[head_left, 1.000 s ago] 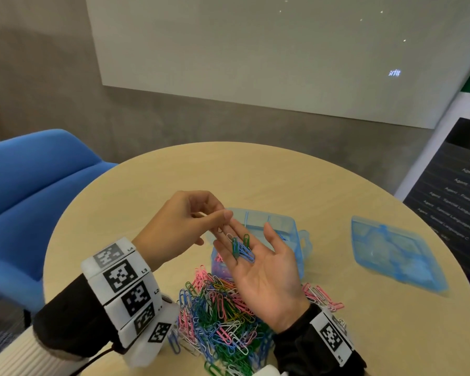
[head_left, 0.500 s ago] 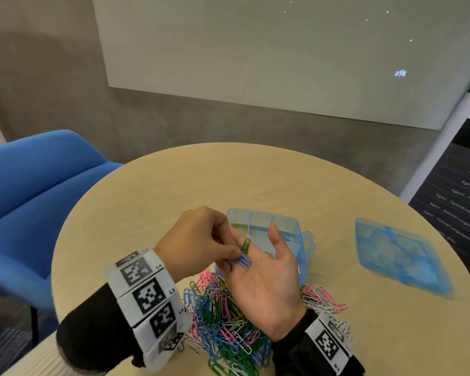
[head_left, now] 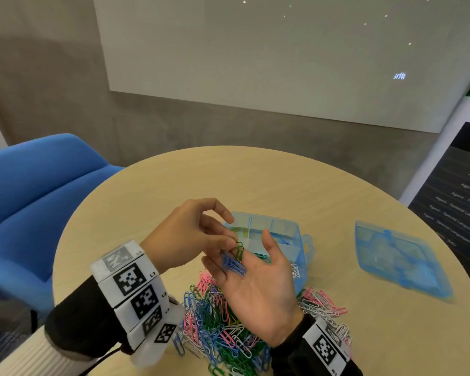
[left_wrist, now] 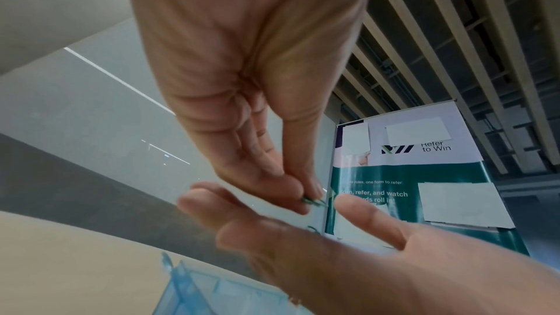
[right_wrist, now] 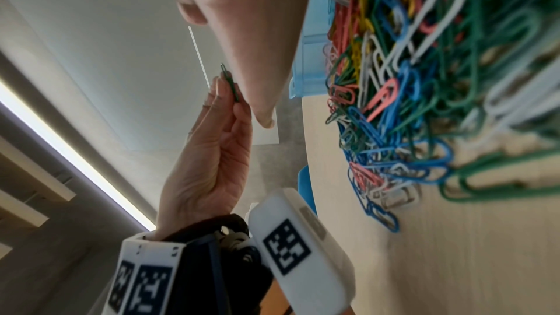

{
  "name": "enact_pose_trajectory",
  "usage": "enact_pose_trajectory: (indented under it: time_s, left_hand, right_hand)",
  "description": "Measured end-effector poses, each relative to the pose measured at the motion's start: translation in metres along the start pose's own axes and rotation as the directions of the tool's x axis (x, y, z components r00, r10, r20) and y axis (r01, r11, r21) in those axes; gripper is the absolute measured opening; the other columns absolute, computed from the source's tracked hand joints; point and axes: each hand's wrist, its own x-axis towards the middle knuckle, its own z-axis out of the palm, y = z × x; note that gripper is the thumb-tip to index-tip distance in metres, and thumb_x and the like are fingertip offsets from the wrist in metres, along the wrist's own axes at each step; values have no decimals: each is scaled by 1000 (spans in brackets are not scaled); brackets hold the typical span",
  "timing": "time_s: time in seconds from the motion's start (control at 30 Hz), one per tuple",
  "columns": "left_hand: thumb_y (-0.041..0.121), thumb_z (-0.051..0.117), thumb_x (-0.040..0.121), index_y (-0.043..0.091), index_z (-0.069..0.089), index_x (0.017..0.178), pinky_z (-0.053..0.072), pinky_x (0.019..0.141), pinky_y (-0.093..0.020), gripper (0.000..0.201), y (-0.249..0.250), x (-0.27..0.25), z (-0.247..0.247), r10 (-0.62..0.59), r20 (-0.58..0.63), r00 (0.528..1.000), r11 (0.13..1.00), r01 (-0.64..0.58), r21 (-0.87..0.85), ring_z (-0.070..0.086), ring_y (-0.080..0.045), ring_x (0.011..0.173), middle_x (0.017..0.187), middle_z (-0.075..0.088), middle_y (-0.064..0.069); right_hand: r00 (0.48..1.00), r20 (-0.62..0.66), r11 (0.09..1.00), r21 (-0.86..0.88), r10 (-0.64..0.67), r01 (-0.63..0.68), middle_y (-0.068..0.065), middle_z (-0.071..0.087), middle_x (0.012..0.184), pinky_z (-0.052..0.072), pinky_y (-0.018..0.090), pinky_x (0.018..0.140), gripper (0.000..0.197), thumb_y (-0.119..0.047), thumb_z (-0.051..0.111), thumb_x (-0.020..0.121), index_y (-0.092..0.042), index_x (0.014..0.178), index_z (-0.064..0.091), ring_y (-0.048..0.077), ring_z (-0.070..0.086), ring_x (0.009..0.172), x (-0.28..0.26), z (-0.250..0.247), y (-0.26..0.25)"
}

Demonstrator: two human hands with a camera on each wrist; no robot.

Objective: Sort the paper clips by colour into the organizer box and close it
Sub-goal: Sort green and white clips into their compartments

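My right hand (head_left: pixel 258 289) is held palm up over the table, fingers straight, with a few blue paper clips (head_left: pixel 234 264) lying on it. My left hand (head_left: pixel 232 243) pinches a green paper clip (head_left: pixel 238 251) between thumb and fingertips just above that palm; the pinch also shows in the left wrist view on the green clip (left_wrist: pixel 312 201) and in the right wrist view on the green clip (right_wrist: pixel 231 85). Behind the hands stands the open blue organizer box (head_left: pixel 282 225), with a few clips in its compartments. A mixed pile of clips (head_left: pixel 217 321) lies under my right hand.
The box's blue lid (head_left: pixel 399 256) lies apart at the right on the round wooden table (head_left: pixel 255 185). More pink and white clips (head_left: pixel 320 305) lie right of my wrist. A blue chair (head_left: pixel 38 185) stands at the left, a banner (head_left: pixel 459 191) at the right.
My left hand came down onto the clips in my right palm and took hold of the green one. Both hands drifted slightly right; the blue clips stay on the palm.
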Motion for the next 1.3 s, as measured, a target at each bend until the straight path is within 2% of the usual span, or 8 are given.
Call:
enact_pose_trajectory:
  time_s: [0.1, 0.2, 0.33, 0.57, 0.73, 0.9, 1.1, 1.3]
  left_hand:
    - [1, 77, 77, 8, 62, 100, 55, 61, -26, 28, 1, 0, 0, -6, 1, 1000, 1000, 6, 0, 69, -27, 75, 85, 76, -7]
    - [1, 77, 78, 12, 65, 97, 56, 61, -29, 25, 0, 1, 1, 37, 25, 999, 997, -39, 73, 69, -21, 70, 92, 76, -2]
    - [0, 76, 78, 19, 67, 93, 56, 64, -24, 26, -1, 0, 6, 83, 68, 994, 962, -97, 256, 70, -11, 68, 89, 76, 5]
    - [0, 75, 79, 16, 68, 92, 54, 67, -18, 22, 2, -1, 11, 115, 64, 991, 936, -129, 327, 69, -6, 68, 81, 75, 5]
    - [1, 74, 80, 16, 69, 93, 55, 66, -22, 20, 6, -3, 6, 130, 67, 989, 965, -141, 221, 71, -12, 75, 80, 75, 3]
    - [0, 74, 80, 9, 69, 94, 57, 62, -26, 17, 12, -2, 3, 152, -17, 988, 988, -152, 3, 69, -12, 71, 83, 75, -4]
    - [-1, 74, 78, 3, 68, 95, 55, 65, -20, 18, 12, 1, 2, 178, -241, 954, 961, -222, -168, 68, -12, 71, 83, 75, -8]
    - [1, 76, 78, 2, 67, 92, 55, 62, -22, 17, 5, 16, 20, 114, -144, 983, 990, -124, -62, 68, -18, 70, 81, 74, -12]
  right_hand:
    - [1000, -12, 1000, -6, 12, -12, 18, 55, 103, 20, 41, 119, 71, -52, 46, 92, 7, 132, 51, 29, 53, 98, -1, 2, 0]
    - [999, -50, 998, -66, 13, -16, 20, 51, 118, 19, 42, 121, 72, -51, 46, 93, 9, 133, 50, 32, 48, 111, -2, 4, 1]
    - [996, -89, 985, -170, -10, -5, 20, 39, 132, 19, 45, 119, 79, -51, 47, 96, 4, 148, 28, 31, 34, 129, -3, 7, 5]
    - [999, -42, 994, -110, 15, -19, 22, 50, 126, 19, 43, 121, 74, -51, 48, 96, 3, 145, 35, 31, 43, 124, -3, 2, 5]
    - [999, -10, 999, -14, 34, -34, 21, 57, 112, 18, 44, 122, 68, -52, 48, 94, 4, 132, 49, 31, 50, 110, -3, 0, 3]
    - [1000, 18, 999, -42, 21, -21, 22, 57, 130, 23, 43, 120, 75, -55, 46, 92, 10, 129, 56, 35, 54, 122, -5, 1, 1]
    - [987, 0, 984, 70, -162, 161, 29, 57, 131, 34, 43, 115, 69, -51, 48, 93, 3, 137, 45, 39, 55, 125, -10, 9, -33]
    - [901, 6, 894, 125, -434, 430, 27, 58, 131, 32, 44, 116, 97, -39, 74, 63, 7, 140, 39, 37, 54, 126, -14, 5, -76]
